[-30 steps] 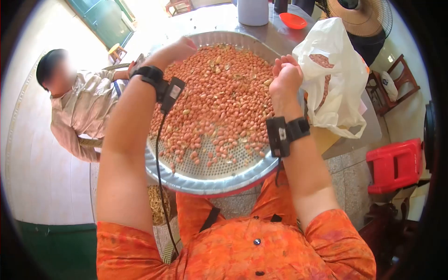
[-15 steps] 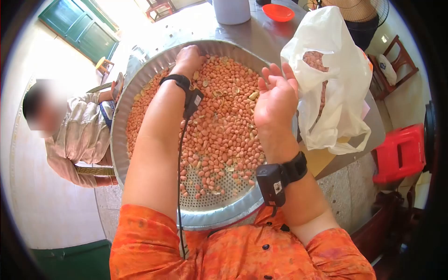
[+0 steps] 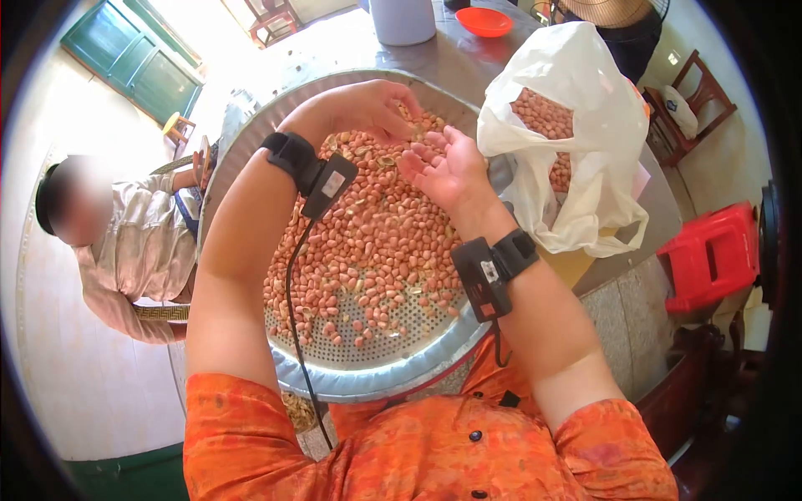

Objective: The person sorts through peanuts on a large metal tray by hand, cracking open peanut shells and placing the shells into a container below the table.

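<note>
Change vs. 0.5 s ago: our L hand (image 3: 359,113), then down at the nuts by the far rim, is now lifted and brought across to our R hand (image 3: 451,171), which has also come inward from the R rim. We judge this a hand-to-hand meeting rather than a dip into the nuts.

Hand status: L fingers bent, tips drawn close, gap narrow; a small pale bit shows near them, but we can't tell whether they grip it. R palm turned up, fingers loosely spread; we can't confirm contents.

Peanuts (image 3: 376,217) lie below both hands in the perforated tray (image 3: 401,380), thick at ctr., sparse at the near side where holes show. A few shell pcs. sit among them.

Surroundings: white plastic bag (image 3: 576,100), w/ more nuts inside, stands just beside the tray's R rim. Farther back on the table (image 3: 468,58): orange bowl (image 3: 484,22), pale container (image 3: 401,21). Red stool (image 3: 714,259) at R; co-worker (image 3: 138,225) seated at L.

Obstructions: L wrist unit's cable (image 3: 296,309) hangs across the tray's near-L part; the bag crowds the R side.
</note>
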{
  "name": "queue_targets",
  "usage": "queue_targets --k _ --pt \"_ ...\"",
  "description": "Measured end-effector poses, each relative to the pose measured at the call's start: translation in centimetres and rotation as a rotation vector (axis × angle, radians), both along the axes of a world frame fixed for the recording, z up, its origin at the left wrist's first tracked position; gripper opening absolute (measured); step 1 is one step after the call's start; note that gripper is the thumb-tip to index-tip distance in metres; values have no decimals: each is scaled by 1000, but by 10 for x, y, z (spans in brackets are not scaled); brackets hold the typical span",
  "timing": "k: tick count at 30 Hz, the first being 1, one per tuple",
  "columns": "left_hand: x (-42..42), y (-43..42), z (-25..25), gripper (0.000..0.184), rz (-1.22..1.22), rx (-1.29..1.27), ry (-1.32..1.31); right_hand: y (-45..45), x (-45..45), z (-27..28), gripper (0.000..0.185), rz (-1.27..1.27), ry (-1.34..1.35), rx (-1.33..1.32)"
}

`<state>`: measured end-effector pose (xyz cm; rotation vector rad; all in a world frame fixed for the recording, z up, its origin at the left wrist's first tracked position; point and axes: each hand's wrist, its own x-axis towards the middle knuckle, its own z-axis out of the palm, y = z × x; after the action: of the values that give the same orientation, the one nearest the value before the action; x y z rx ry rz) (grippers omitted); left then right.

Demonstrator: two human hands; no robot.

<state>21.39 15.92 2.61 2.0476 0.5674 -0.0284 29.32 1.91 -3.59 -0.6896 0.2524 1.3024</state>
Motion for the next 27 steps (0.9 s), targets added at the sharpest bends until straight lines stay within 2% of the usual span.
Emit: queue_targets --k 3,5,6,8,12,13,17,19,20,22,24,26,27 --pt "8 3 -3 13 -2 31 32 5 4 -11 14 -13 49 103" --pt "21 44 -39 15 159 548 -46 8 4 -21 14 -12 -34 91" --pt "24 55 -57 17 138 815 -79 9 6 -22 13 -6 -114 77" --pt "32 47 -65 21 197 718 92 5 4 -17 13 -44 -118 40" --pt "24 39 -58 20 67 747 146 6 1 -12 14 -139 -115 -21" --pt "18 38 -49 17 54 630 197 5 0 -11 14 -138 -105 -27" --pt "-6 24 -14 15 29 745 271 9 1 -12 10 -56 -102 25" --pt "-9 18 1 18 6 402 372 8 -2 -9 8 -20 -90 22" --pt "-9 11 7 18 2 401 381 7 -2 -8 8 -22 -80 21" --pt "-8 -12 15 18 9 68 65 5 -3 -2 9 58 -45 18" --pt "2 5 4 16 92 121 57 3 -5 -1 11 -11 -39 60" --pt "11 38 -31 17 165 413 -34 7 2 -10 10 91 -90 76" --pt "18 44 -43 18 87 677 -80 8 3 -13 10 88 -93 80"
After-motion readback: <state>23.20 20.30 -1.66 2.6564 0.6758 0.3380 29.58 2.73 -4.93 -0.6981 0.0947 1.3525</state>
